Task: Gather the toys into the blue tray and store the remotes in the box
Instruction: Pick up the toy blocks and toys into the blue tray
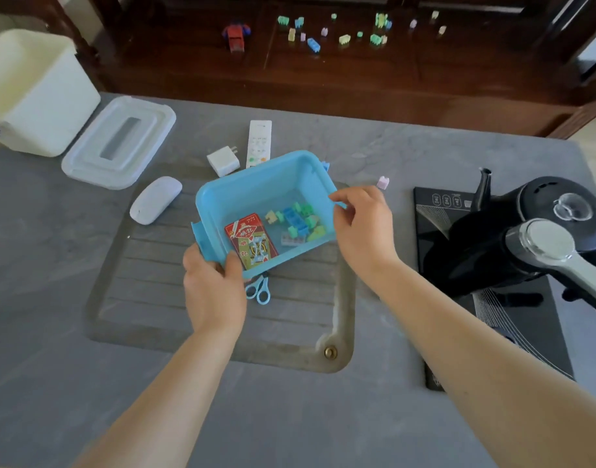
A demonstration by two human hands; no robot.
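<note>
The blue tray [256, 187] sits tilted over the table's grooved inset, holding a red card pack [251, 239] and several small bricks [298, 222]. My left hand [212, 285] grips its near-left corner, thumb inside the rim. My right hand [364, 224] pinches its right rim. A white remote [260, 141] lies just behind the tray. A pink brick [383, 182] lies on the table to the right. More bricks [343, 30] and a red toy robot [236, 36] lie on the dark wooden bench behind. The white box [29, 92] stands at far left, its lid [120, 140] beside it.
A white charger [223, 161] and a white mouse [155, 199] lie left of the tray. Blue scissors [259, 290] poke out under the tray's near edge. A black kettle [533, 231] stands on a black cooktop [458, 211] at right.
</note>
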